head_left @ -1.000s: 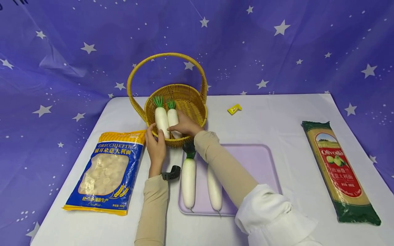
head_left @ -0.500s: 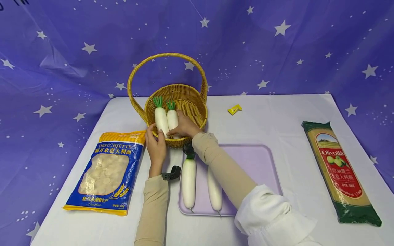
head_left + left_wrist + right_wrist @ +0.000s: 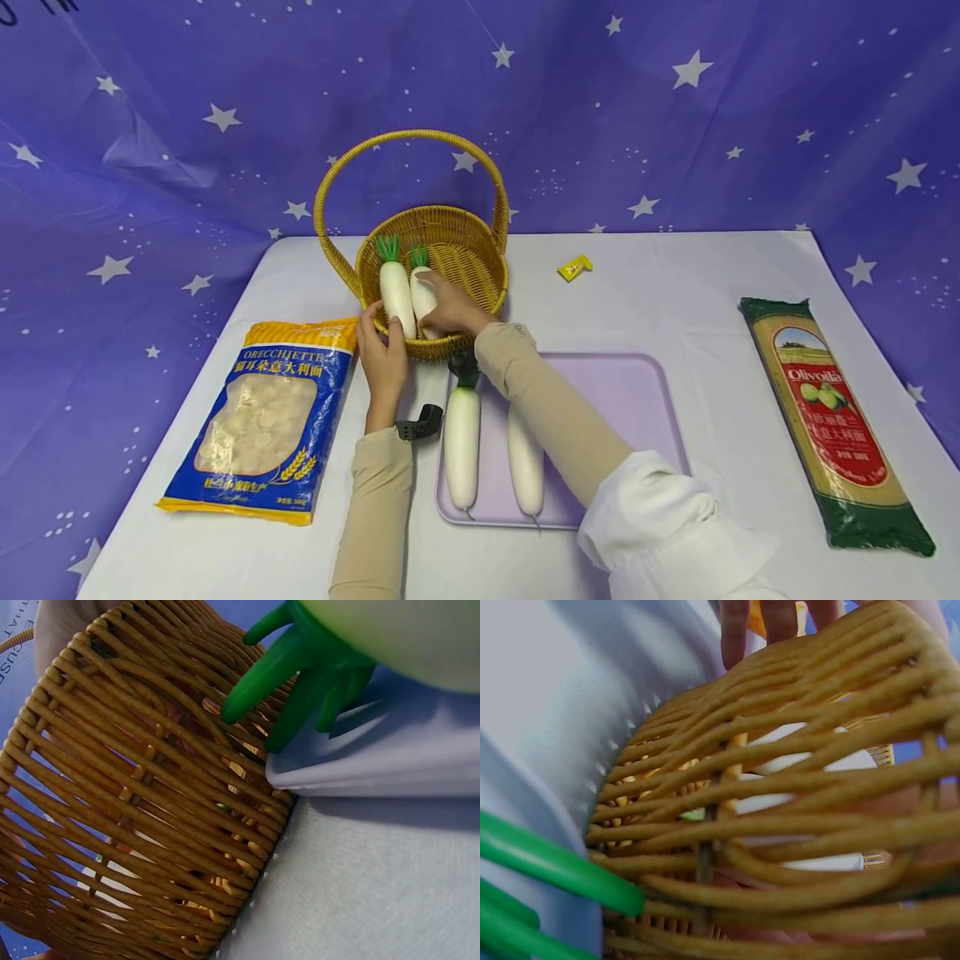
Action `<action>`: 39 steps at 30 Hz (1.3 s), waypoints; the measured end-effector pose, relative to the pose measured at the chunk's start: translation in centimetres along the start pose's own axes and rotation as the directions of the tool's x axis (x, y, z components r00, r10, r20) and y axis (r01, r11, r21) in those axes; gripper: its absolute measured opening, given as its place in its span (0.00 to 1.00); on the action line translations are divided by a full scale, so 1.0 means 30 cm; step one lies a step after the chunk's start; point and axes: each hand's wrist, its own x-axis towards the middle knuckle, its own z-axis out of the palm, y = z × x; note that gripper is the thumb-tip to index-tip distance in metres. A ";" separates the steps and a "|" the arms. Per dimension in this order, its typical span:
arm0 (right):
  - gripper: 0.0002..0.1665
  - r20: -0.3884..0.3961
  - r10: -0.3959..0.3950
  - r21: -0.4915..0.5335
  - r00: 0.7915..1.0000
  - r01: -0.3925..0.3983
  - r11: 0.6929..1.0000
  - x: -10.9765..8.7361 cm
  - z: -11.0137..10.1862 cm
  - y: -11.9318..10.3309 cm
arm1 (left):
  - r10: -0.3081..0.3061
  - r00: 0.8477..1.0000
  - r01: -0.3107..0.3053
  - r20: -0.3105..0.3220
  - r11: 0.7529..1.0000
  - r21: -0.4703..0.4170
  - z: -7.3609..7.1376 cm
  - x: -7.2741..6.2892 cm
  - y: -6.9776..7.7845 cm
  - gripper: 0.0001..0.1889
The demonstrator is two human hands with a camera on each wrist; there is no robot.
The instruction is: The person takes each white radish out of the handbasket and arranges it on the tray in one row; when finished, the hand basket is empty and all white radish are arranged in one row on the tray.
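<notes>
In the head view, a wicker basket point(image 3: 480, 250) with a tall hoop handle holds two white radishes with green tops. My left hand point(image 3: 384, 354) grips the basket's front left rim, fingers outside and thumb over the edge beside the larger radish point(image 3: 396, 296). Inside the basket my right hand point(image 3: 453, 307) holds the smaller radish point(image 3: 423, 292) from its right side, index finger across its upper part and thumb low on its front. Both wrist views look mostly at the woven wall point(image 3: 142, 772); the right wrist view shows left-hand fingers point(image 3: 780, 619) over the rim.
A lilac tray point(image 3: 622, 400) bears two longer radishes, the left one point(image 3: 461, 450) and the right one point(image 3: 527, 467) partly under my right sleeve. An orecchiette bag point(image 3: 255, 425) lies left, a pasta pack point(image 3: 836, 425) right, and a yellow wrapped candy point(image 3: 575, 267) behind.
My right thumb has drawn back to the right along the smaller radish, and the index finger now lies over its upper part. The left hand keeps its place at the rim.
</notes>
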 end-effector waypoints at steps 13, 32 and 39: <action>0.34 -0.015 -0.121 0.530 0.993 0.110 0.841 -0.034 -0.036 0.024 | -0.005 1.000 0.005 0.017 1.000 0.014 0.013 -0.007 0.010 0.21; 0.37 -0.084 -0.194 0.693 0.977 0.197 0.693 -0.478 -0.194 0.207 | -0.006 1.000 0.005 0.011 1.000 0.005 0.006 -0.003 0.001 0.21; 0.39 -0.040 -0.115 0.661 0.993 0.112 0.742 -0.693 -0.166 0.358 | 0.001 1.000 -0.001 -0.004 1.000 -0.003 0.004 -0.001 0.000 0.21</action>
